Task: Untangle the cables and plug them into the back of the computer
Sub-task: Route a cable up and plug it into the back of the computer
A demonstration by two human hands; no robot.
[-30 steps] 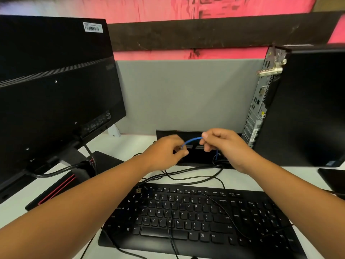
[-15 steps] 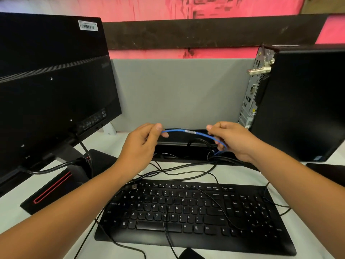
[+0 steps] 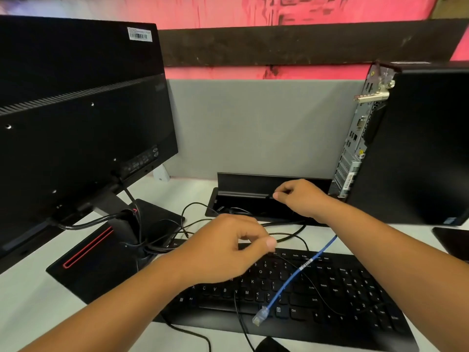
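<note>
The blue cable (image 3: 302, 268) lay loose across the keyboard (image 3: 330, 295), its clear plug (image 3: 261, 316) near the front edge, set aside and held by neither hand. The right hand (image 3: 299, 199) reached over the desk's cable tray (image 3: 243, 189), fingers seemingly pinching a black plug, though blur hid it. The left hand (image 3: 223, 247) hovered over the tangled black cables (image 3: 286, 235), fingers curled, apparently empty. The computer (image 3: 416, 143) stood to the right, ports facing in
</note>
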